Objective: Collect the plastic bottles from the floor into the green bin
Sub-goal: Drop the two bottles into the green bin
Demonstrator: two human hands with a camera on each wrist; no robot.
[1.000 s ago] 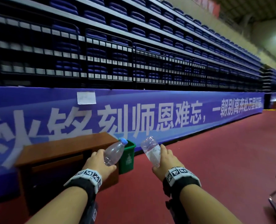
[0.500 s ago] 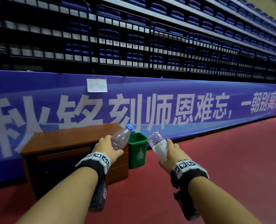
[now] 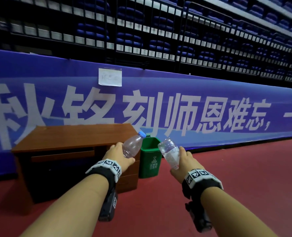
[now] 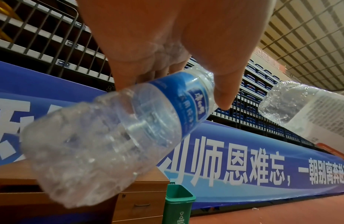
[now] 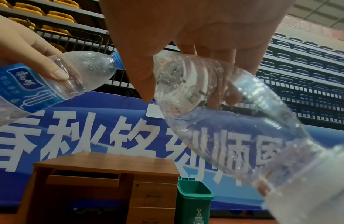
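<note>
My left hand (image 3: 118, 155) grips a clear plastic bottle with a blue cap and blue label (image 3: 132, 146), its cap pointing up and right toward the bin. In the left wrist view that blue-label bottle (image 4: 102, 136) fills the frame under my curled fingers (image 4: 223, 97). My right hand (image 3: 182, 162) holds a second clear bottle with a white label (image 3: 169, 152), base upward. In the right wrist view that white-label bottle (image 5: 215, 115) slants down to the right. A small green bin (image 3: 150, 159) stands open on the red floor between and beyond both hands, some way ahead.
A low brown wooden cabinet (image 3: 70, 139) with drawers stands just left of the bin. Behind both runs a long blue banner (image 3: 210, 103) with white characters, under black railings and folded blue seats. Red floor (image 3: 244, 168) stretches to the right.
I have moved closer to the bin and cabinet, which now look larger and lower in view. Both hands still hold their bottles, carried forward toward the bin.
</note>
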